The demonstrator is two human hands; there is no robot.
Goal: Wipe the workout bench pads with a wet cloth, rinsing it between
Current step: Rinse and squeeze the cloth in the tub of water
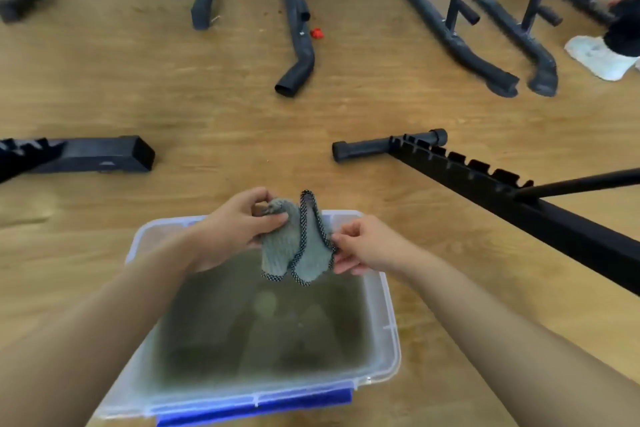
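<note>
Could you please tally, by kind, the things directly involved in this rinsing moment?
Hands: 2, left hand and right hand
Cloth: 1
Water tub: 1
Total: 4
</note>
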